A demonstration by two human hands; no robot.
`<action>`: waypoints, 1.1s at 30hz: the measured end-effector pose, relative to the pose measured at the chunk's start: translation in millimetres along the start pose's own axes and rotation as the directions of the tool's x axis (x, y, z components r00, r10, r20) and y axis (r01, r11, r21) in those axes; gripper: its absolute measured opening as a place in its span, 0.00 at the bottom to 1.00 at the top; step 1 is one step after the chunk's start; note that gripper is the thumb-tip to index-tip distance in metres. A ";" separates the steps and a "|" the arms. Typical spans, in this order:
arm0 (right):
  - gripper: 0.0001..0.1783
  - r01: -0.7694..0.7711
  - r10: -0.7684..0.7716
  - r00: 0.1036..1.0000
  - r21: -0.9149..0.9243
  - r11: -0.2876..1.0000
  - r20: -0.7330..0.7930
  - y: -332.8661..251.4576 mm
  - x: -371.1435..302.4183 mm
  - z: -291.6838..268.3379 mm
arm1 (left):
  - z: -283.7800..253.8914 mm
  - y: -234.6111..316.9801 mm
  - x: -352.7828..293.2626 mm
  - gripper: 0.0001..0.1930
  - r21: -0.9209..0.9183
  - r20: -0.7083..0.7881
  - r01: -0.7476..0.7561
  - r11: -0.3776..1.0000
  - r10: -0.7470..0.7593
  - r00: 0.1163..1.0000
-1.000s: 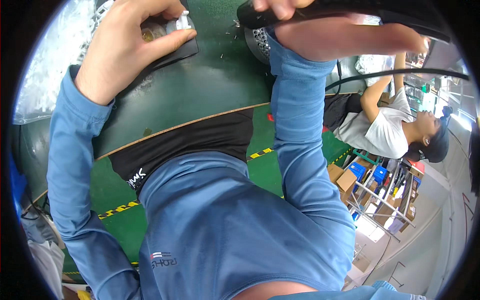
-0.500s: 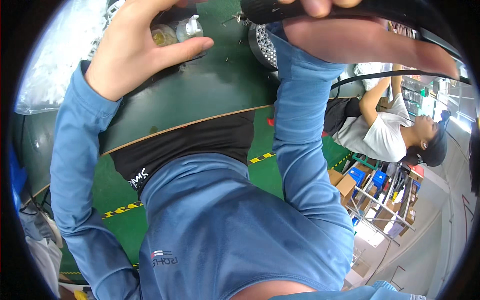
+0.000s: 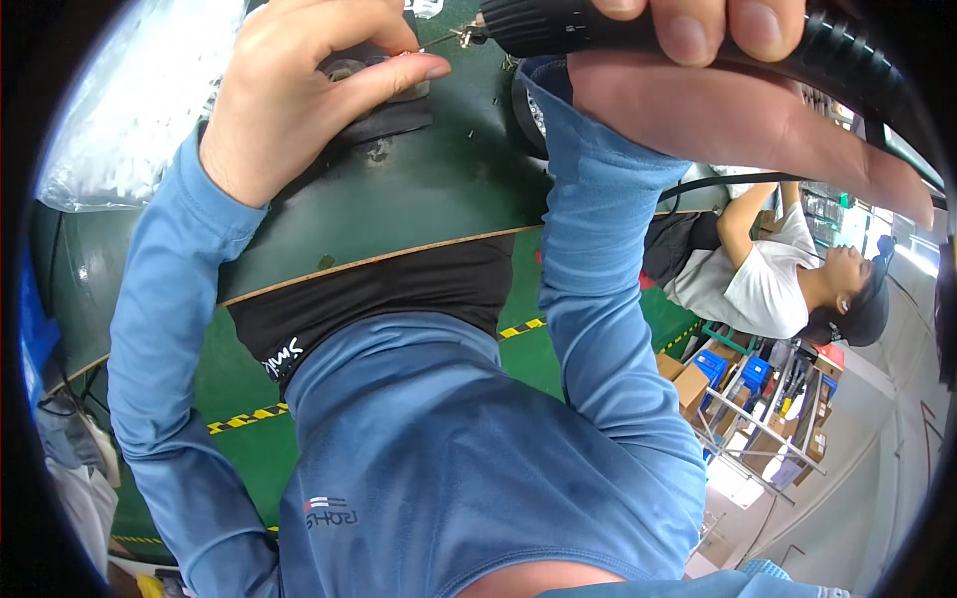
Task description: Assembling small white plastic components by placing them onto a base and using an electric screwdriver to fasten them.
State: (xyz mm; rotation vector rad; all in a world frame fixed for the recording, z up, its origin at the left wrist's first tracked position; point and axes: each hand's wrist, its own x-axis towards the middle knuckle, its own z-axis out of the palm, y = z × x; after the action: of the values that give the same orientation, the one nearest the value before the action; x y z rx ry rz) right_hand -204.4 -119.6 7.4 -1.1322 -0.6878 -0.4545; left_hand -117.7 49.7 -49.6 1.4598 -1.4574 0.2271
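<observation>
My right hand [image 3: 688, 95] is wrapped round a black, ribbed electric screwdriver [image 3: 568, 25], held sideways over the bench. Its thin bit [image 3: 441, 41] points left from a small metal collar. At the bit's tip, thumb and forefinger of my left hand [image 3: 299, 95] are pinched together. Something tiny and reddish shows between them, too small to name. Under the left hand lies a dark flat block [image 3: 399, 118], partly covered by the fingers. A white plastic piece [image 3: 426, 8] shows at the top edge, cut off by the picture.
A clear plastic bag of white parts [image 3: 130, 120] lies on the green bench [image 3: 399, 209] at left. Behind my right wrist is a round perforated metal container [image 3: 530, 112], partly hidden. A black cable [image 3: 723, 181] runs at right, near a seated person [image 3: 758, 274] in white.
My left thumb and forefinger, apart before, have closed together at the bit's tip. The screwdriver has shifted slightly left and lower, showing more of its body and bit.
</observation>
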 end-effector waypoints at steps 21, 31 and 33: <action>0.44 0.072 -0.071 0.997 0.095 0.993 -0.018 12.1 -1.6 0.3 | 0.3 -4.7 -2.6 0.13 -0.074 0.041 -0.022 0.997 0.025 0.999; 0.32 0.037 -0.035 0.998 0.049 0.998 -0.052 15.6 4.6 12.3 | -11.2 17.5 6.2 0.18 -0.082 0.232 0.218 0.973 -0.194 0.953; 0.35 0.015 -0.010 0.999 0.085 0.996 -0.053 19.3 4.3 13.1 | -1.3 3.6 -4.6 0.17 -0.050 0.213 0.185 0.982 -0.170 0.962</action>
State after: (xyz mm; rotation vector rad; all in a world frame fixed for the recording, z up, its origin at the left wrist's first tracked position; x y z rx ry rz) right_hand -192.3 -100.2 1.0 -1.0324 -0.6628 -0.4598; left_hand -121.1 54.5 -50.5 1.5836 -1.4730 -0.0898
